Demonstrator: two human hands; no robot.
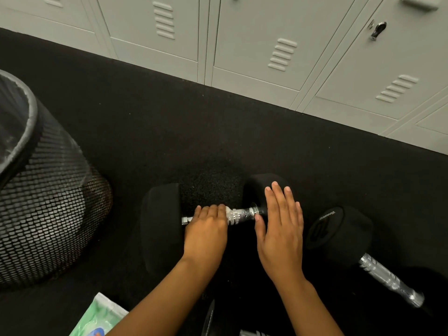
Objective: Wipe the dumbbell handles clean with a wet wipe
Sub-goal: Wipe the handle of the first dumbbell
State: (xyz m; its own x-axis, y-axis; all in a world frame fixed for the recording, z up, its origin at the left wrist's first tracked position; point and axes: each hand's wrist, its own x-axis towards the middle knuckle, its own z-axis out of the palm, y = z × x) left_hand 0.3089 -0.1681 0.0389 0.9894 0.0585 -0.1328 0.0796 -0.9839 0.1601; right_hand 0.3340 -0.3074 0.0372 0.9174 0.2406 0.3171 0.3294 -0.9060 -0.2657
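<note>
Two dumbbells on floor. Nearer dumbbell's handle (238,216) runs left-right: left hand (206,229) curls over its left half, white wipe (228,210) barely showing; right hand (278,226), flat, steadies right head (257,187). Second dumbbell (339,235) right, untouched.

Pale grey metal lockers (278,42) with louvred vents line the far wall. Black speckled rubber flooring (157,122) runs to their base, a black mesh bin (48,202) at left.

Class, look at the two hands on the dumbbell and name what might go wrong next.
1. The right hand only lies flat on the dumbbell end, so it may roll.
2. The left hand covers part of the handle, so a patch may be missed.
3. The second dumbbell lies close by, so fingers could be pinched.
</note>
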